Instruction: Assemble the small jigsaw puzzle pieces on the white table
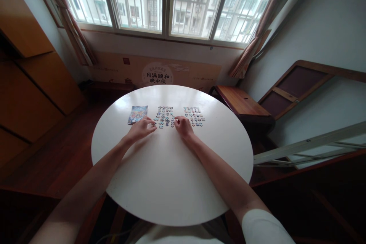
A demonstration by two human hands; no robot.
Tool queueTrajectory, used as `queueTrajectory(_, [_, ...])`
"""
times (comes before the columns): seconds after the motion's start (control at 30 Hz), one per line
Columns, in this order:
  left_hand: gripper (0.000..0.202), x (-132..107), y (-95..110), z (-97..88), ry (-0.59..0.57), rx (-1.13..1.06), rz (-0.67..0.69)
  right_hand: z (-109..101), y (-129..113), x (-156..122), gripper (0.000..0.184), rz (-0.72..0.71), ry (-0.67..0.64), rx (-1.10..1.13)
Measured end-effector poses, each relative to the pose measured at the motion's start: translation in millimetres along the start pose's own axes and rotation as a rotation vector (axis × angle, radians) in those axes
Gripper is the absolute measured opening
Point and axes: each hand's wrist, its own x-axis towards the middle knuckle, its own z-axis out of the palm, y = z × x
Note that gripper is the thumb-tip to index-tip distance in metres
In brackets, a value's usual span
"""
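Small jigsaw puzzle pieces lie on a round white table (171, 171), spread in two groups of short rows. My left hand (141, 128) rests low at the left edge of the middle group of puzzle pieces (161, 116), its thumb and fingers slightly apart and touching or nearly touching the nearest pieces. At that group's right edge is my right hand (184, 126), fingers curled and pinched at a puzzle piece that they partly hide. The right group of puzzle pieces (194, 113) lies just beyond it. A blue and tan picture sheet (138, 113) sits behind my left hand.
A wooden bench or low table (243, 101) stands past the table's right side. Orange-brown cabinets (34, 95) line the left. Barred windows (166, 4) with tied curtains (76, 34) are ahead, above a printed banner (114, 66). A pale metal rail frame (309, 143) is at right.
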Motion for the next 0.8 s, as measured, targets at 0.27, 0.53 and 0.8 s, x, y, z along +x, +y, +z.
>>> queueTrajectory(0.27, [0.038,0,2,0.9,-0.014,0.021,-0.010,-9,-9,38,0.026,0.068,-0.096,-0.096])
queueTrajectory(0.53, [0.040,-1,4,-0.2,-0.051,0.019,0.003,2,-13,62,0.025,0.173,-0.128,-0.236])
queueTrajectory(0.8, [0.039,-3,7,-2.0,-0.071,0.022,0.021,11,-11,66,0.022,0.189,-0.134,-0.232])
